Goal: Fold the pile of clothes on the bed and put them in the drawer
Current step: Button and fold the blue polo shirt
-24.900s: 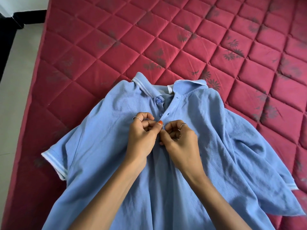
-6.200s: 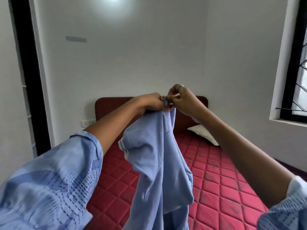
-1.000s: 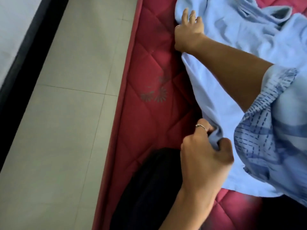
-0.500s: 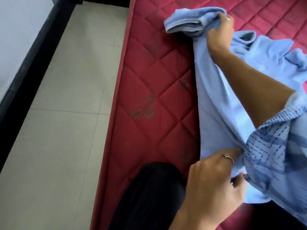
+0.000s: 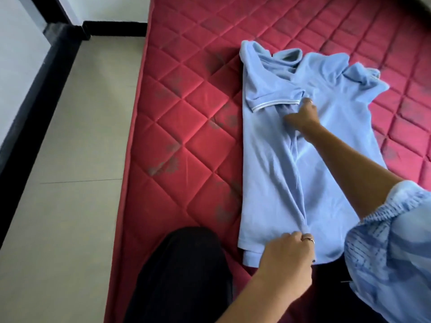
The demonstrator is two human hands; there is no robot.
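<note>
Quilted red mattress (image 5: 186, 127) fills most of the view, its left edge running beside a pale tiled floor (image 5: 70, 159) with a black skirting band along the white wall. On the mattress lies a light blue polo shirt (image 5: 275, 173) with white-trimmed sleeves, its collar toward the far side and its hem toward the person. The shirt's left side is folded in over the middle, so the white-trimmed sleeve lies across the chest.

The right hand (image 5: 303, 114) reaches forward on a straight bare arm and rests on the shirt just below the folded sleeve's cuff; whether its fingers pinch the cloth or only press it is not clear. The left hand (image 5: 289, 259) sits near the hem, its fingertips bunched together and pinching a gathered ridge of fabric there, a ring on one finger. A crease runs along the cloth between the two hands.

Bare mattress lies open to the left of the shirt up to the bed's edge. A black-trousered knee (image 5: 182, 271) rests on the mattress near the hem, and a patterned blue sleeve (image 5: 391, 248) covers the right upper arm
</note>
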